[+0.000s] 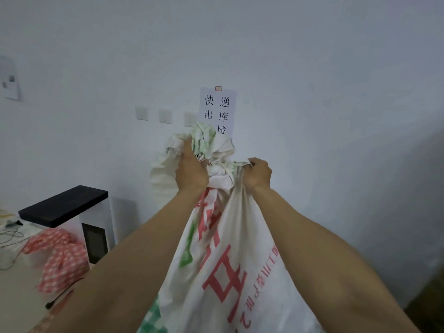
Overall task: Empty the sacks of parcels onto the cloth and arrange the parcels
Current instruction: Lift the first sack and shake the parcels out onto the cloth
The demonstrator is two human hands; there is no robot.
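- The sack [230,272] is white woven fabric, creased, printed with large red characters and green patches; it is held up in front of the person and hangs below the bottom edge of the view.
- The sack's bunched, crumpled end is at the top, with loose folds spilling to its left.
- The left hand [191,173] clenches the upper left of that bunch.
- The right hand [258,175] grips a gathered fold at the bunch's right side, fingers curled tight.
- Behind the sack stands a white wall [336,92]; a paper sign [219,109] with black characters hangs just above the sack's top, partly covered by it.
- Wall switches [165,116] sit left of the sign.
- Lower left of the sack: a black-topped white unit [64,205], crumpled red-and-white checked fabric [62,258] and thin cables [12,239].
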